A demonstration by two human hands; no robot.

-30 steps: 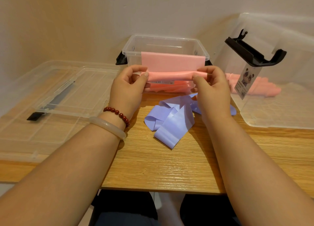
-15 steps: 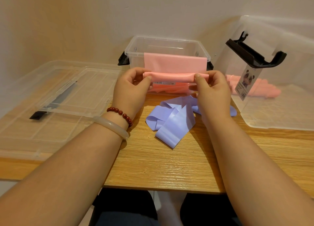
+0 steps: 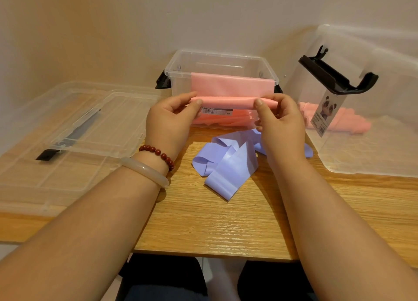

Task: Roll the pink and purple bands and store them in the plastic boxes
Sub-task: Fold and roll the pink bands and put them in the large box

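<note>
Two clear lids lie at my far left on the wooden table (image 3: 226,228), the small lid (image 3: 108,119) resting on top of the large lid (image 3: 27,187), with a dark clip (image 3: 48,154) at the small one's near edge.

Next comes my left hand (image 3: 172,122), with a red bead bracelet (image 3: 158,152) and a pale bangle (image 3: 144,171) on the wrist. Its thumb and curled fingers pinch the left end of the pink band (image 3: 228,101). I hold the rolled part level in the air between both hands, just in front of the small clear box (image 3: 221,58). The unrolled part rises flat from the roll and drapes over the box's near rim. Through the front wall of that box I can see pink rolls (image 3: 226,121) lying on its floor, behind a barcode sticker.

Below the roll, the purple band (image 3: 228,165) lies loose on the table in wide folds, touching neither hand as far as I can tell; its far right end runs behind my right wrist.

My right hand (image 3: 280,122) pinches the right end of the pink roll, thumb on the near side and fingers curled over the top.

At my far right the large clear box (image 3: 373,160) stands on the table, close beside the small one. A black handle (image 3: 334,74) sits across its upper front, a panda label (image 3: 325,110) hangs below it, and more rolled pink bands (image 3: 348,122) lie inside.
</note>
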